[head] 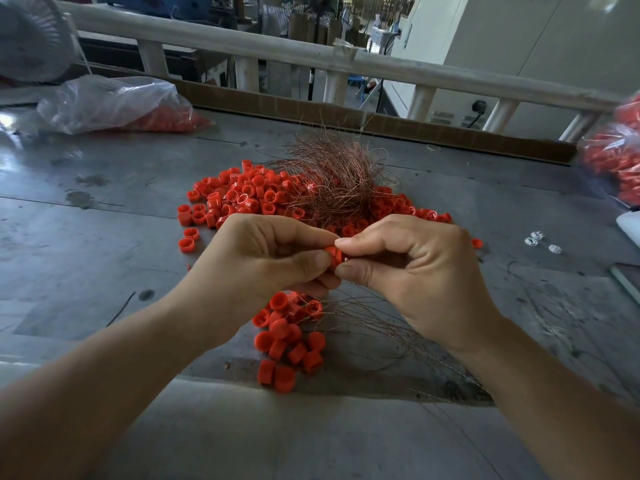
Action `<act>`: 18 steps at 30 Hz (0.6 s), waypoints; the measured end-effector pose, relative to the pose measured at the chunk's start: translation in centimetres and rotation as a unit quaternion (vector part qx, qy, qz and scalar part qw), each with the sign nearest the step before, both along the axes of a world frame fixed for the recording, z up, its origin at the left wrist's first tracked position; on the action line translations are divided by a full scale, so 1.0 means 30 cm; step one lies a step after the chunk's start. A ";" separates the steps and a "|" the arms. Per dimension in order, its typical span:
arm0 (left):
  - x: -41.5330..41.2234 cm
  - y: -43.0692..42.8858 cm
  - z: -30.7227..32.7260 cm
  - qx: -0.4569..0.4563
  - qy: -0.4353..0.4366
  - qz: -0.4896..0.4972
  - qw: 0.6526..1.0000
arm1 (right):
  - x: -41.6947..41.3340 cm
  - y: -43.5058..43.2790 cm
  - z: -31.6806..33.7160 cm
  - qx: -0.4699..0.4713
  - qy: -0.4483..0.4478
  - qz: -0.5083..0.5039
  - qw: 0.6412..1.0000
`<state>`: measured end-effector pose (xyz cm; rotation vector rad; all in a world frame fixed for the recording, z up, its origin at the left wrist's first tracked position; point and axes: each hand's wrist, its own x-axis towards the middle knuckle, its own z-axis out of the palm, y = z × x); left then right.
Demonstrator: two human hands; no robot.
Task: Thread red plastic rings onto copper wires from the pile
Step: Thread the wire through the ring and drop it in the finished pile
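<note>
A red plastic ring point(334, 255) is pinched between both hands above the grey table. My left hand point(263, 261) grips it from the left with thumb and fingers, and my right hand point(412, 268) pinches it from the right. Thin copper wires point(374, 327) trail from under my hands toward the lower right. Below my hands lies a cluster of red rings on wires point(287, 337). Behind my hands spreads a loose pile of red rings point(242, 199), with a tangled bundle of copper wires point(332, 171) resting on it.
A clear plastic bag of red rings point(114, 105) lies at the back left, another bag of red rings point(616, 154) at the right edge. Small white pieces point(540, 239) sit to the right. A white railing point(311, 60) and a cardboard strip point(381, 124) border the table's far side.
</note>
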<state>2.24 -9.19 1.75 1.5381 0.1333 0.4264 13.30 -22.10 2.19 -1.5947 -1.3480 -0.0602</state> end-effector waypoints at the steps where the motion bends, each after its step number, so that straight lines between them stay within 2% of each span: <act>1: -0.001 0.001 -0.001 0.003 0.000 0.000 1.000 | 0.000 -0.001 0.001 -0.002 -0.004 0.001 1.000; 5: -0.001 0.007 -0.005 0.035 0.006 -0.012 0.999 | 0.000 -0.005 0.002 -0.016 0.009 0.007 1.000; 9: -0.002 0.008 -0.008 0.027 0.002 -0.018 0.999 | -0.004 -0.005 0.004 -0.013 -0.001 0.007 1.000; 13: -0.002 0.005 -0.016 0.044 -0.011 -0.012 0.999 | -0.012 -0.007 0.006 -0.017 0.036 0.006 0.999; 18: -0.003 0.008 -0.017 0.016 -0.001 -0.028 0.999 | -0.018 -0.005 0.004 -0.014 0.049 -0.004 0.999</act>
